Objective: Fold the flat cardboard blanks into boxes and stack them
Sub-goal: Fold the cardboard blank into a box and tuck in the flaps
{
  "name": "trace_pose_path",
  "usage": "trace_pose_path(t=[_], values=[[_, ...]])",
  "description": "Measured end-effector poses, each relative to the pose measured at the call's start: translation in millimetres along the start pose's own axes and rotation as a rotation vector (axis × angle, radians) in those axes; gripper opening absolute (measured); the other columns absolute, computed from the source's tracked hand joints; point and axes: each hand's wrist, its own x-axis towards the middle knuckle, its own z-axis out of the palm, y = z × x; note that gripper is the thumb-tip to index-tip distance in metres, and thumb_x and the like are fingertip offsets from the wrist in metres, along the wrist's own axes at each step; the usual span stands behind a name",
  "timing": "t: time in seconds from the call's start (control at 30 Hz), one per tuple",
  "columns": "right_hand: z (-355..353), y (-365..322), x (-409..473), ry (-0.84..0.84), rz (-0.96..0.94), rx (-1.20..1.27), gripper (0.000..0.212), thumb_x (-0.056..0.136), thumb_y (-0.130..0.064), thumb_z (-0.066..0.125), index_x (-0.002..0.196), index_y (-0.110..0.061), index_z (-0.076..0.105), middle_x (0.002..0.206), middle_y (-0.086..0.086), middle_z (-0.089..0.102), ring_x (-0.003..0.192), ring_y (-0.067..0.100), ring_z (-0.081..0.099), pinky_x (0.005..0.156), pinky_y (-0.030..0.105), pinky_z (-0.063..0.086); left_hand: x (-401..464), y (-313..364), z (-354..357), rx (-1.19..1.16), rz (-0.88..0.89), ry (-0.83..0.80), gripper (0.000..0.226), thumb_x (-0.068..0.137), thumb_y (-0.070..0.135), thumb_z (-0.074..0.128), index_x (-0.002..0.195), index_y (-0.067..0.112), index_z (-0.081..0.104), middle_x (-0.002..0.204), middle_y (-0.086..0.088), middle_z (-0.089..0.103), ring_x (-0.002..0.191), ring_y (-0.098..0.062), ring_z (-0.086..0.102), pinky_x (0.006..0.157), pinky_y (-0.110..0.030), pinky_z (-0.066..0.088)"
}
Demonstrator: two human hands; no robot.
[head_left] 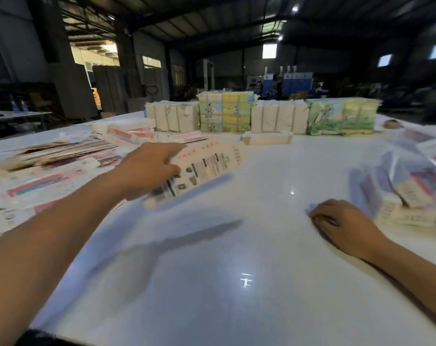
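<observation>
Left hand [149, 168] pinches one flat cardboard blank [202, 171] at its near edge, thumb under, fingers curled on top; the blank is lifted off the white table [236, 270], tilted, blurred. Right hand [341, 223] rests on the table with fingers curled under, holding nothing. Risk, judged: a one-edge grip on a floppy blank could let it sag or slip, and the slick table gives no bite once folding starts; the right hand sits well apart, so no second support yet. The loose blank pile [59, 151] at left looks fanned and could slide if bumped. Counts: one blank in hand; one folded box [266, 137] alone mid-table; four tied bundles [224, 113] in the far row; stacked boxes [406, 193] at right too blurred to count; pile count cannot tell.
</observation>
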Motion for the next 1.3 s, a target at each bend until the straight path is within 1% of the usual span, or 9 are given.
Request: trace_pose_path(t=[0.2, 0.37, 0.57, 0.7, 0.83, 0.97, 1.1, 1.23, 1.3], values=[[-7, 3, -1, 0.079, 0.29, 0.436, 0.02, 0.096, -0.011, 0.048, 0.086, -0.014, 0.066, 0.089, 0.001, 0.069, 0.083, 0.02, 0.061, 0.077, 0.029, 0.045, 8, 94, 87, -0.333, 0.181, -0.168, 0.032, 0.086, 0.019, 0.056, 0.115, 0.031, 0.065, 0.104, 0.008, 0.068, 0.084, -0.007, 0.063, 0.072, -0.037, 0.056], [-12, 6, 3, 0.17, 0.495, 0.949, 0.028, 0.095, 0.0, 0.036, 0.08, 0.002, 0.06, 0.079, 0.009, 0.068, 0.052, 0.014, 0.056, 0.047, 0.02, 0.043, 0, 100, 121, -0.418, 0.188, -0.157, 0.027, 0.084, 0.025, 0.056, 0.109, 0.025, 0.067, 0.102, 0.002, 0.071, 0.076, -0.005, 0.065, 0.061, -0.021, 0.053], [-21, 7, 6, 0.102, 0.646, 1.482, 0.039, 0.1, -0.037, 0.033, 0.104, -0.006, 0.057, 0.071, 0.012, 0.07, 0.045, 0.021, 0.059, 0.04, 0.022, 0.044, -13, 100, 104, -0.02, 0.449, 0.313, 0.025, 0.083, 0.027, 0.047, 0.096, 0.018, 0.067, 0.095, -0.009, 0.071, 0.067, -0.03, 0.062, 0.051, -0.035, 0.053], [-23, 2, 3, -0.003, 0.661, 1.611, 0.037, 0.097, -0.043, 0.04, 0.108, -0.01, 0.053, 0.077, 0.016, 0.072, 0.053, 0.023, 0.067, 0.041, 0.028, 0.052, -25, 112, 110, 0.127, 0.669, 0.308, 0.005, 0.077, 0.011, 0.056, 0.074, 0.012, 0.059, 0.066, -0.006, 0.055, 0.057, -0.031, 0.053, 0.043, -0.033, 0.043], [-24, 2, 0, 0.034, 0.647, 1.554, 0.024, 0.092, 0.001, 0.042, 0.104, -0.01, 0.059, 0.075, 0.007, 0.069, 0.059, 0.02, 0.069, 0.047, 0.034, 0.058, -35, 128, 127, 0.132, 0.705, 0.182, 0.018, 0.062, 0.009, 0.074, 0.075, 0.01, 0.061, 0.07, -0.009, 0.059, 0.055, -0.03, 0.053, 0.041, -0.028, 0.038], [-22, -4, -3, 0.053, 0.578, 1.452, 0.036, 0.09, 0.011, 0.043, 0.105, -0.015, 0.063, 0.088, 0.011, 0.069, 0.069, 0.025, 0.071, 0.051, 0.041, 0.058, -36, 135, 142, 0.037, 0.546, 0.079, 0.059, 0.071, 0.053, 0.06, 0.112, 0.011, 0.057, 0.109, -0.008, 0.062, 0.085, -0.026, 0.059, 0.068, -0.032, 0.044], [-18, -11, -7, 0.133, 0.423, 1.188, 0.052, 0.095, 0.002, 0.048, 0.137, -0.029, 0.045, 0.077, -0.002, 0.066, 0.066, 0.014, 0.068, 0.052, 0.032, 0.057, -33, 136, 147, 0.091, 0.41, 0.052, 0.093, 0.072, 0.074, 0.047, 0.143, 0.017, 0.031, 0.131, -0.003, 0.051, 0.105, -0.021, 0.053, 0.085, -0.033, 0.042], [-16, -14, -14, 0.159, 0.138, 0.481, 0.05, 0.1, -0.03, 0.043, 0.147, -0.033, 0.027, 0.134, -0.009, 0.039, 0.098, -0.013, 0.053, 0.082, 0.012, 0.047, -31, 136, 142, 0.04, 0.356, 0.197, 0.09, 0.07, 0.063, 0.065, 0.137, 0.007, 0.043, 0.118, -0.013, 0.059, 0.095, -0.029, 0.057, 0.075, -0.039, 0.046], [-12, -16, -16, 0.103, 0.121, 0.388, 0.05, 0.099, -0.036, 0.041, 0.147, -0.028, 0.03, 0.148, -0.008, 0.02, 0.113, -0.012, 0.043, 0.099, 0.018, 0.038, -32, 138, 140, 0.048, 0.318, 0.248, 0.089, 0.069, 0.063, 0.066, 0.134, 0.006, 0.046, 0.115, -0.015, 0.06, 0.092, -0.031, 0.058, 0.073, -0.038, 0.046]])
